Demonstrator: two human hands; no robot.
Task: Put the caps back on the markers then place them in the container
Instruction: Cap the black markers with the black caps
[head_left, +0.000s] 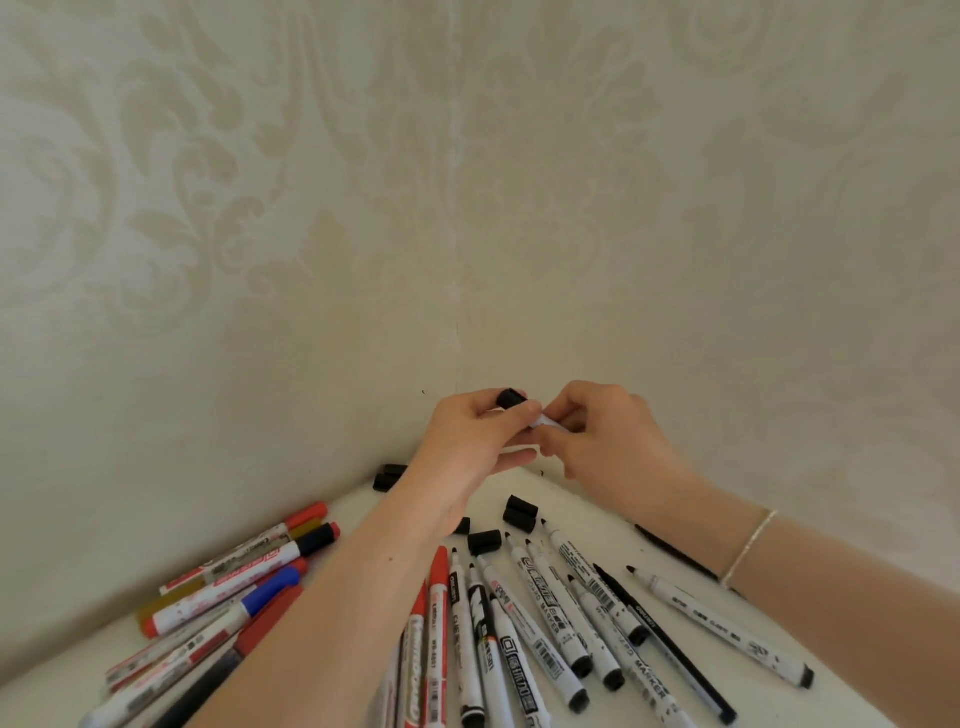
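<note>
My left hand (475, 436) pinches a black cap (511, 399) in its fingertips, raised above the table corner. My right hand (608, 436) grips a white marker (545, 422), of which only a short piece shows between the fingers, touching the cap. Below the hands, several uncapped black-tipped white markers (561, 618) fan out on the white table (597, 501). Loose black caps (521, 513) lie near their tips, and one more black cap (484, 540) sits beside them. No container is in view.
Several capped red, blue, black and gold markers (234, 582) lie in a pile at the left. Two black caps (388, 476) rest in the far corner against the patterned wallpaper walls (311, 208). A thin black pen (675, 558) lies under my right wrist.
</note>
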